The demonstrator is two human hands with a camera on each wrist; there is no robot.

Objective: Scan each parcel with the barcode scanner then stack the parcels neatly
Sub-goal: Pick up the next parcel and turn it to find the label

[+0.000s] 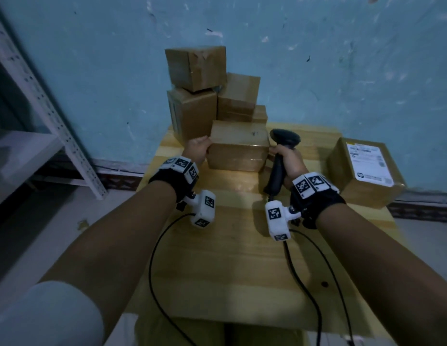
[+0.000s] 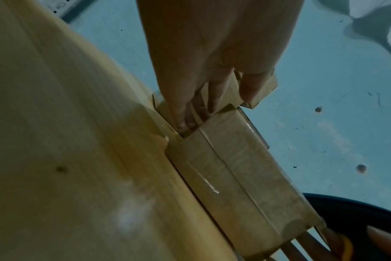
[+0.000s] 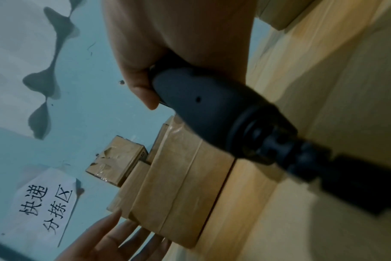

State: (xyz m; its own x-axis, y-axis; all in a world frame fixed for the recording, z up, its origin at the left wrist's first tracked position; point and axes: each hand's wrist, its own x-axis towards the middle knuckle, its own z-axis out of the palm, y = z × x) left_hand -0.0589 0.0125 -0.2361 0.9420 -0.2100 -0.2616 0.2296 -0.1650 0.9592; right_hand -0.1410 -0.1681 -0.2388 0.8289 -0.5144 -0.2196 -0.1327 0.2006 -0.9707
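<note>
All three views are dim and bluish. A pale patch of light falls on the table, with soft shadows under the wrists. Tape on the front parcel glints. Both wrist views are motion-blurred; the head view bows at its edges.

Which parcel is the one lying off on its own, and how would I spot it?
Start at the wooden table against the blue wall. A pile of brown boxes stands at its far middle; look instead to the far right corner. There lies the lone parcel, apart from the pile and the only one showing a white printed shipping label on top.
</note>
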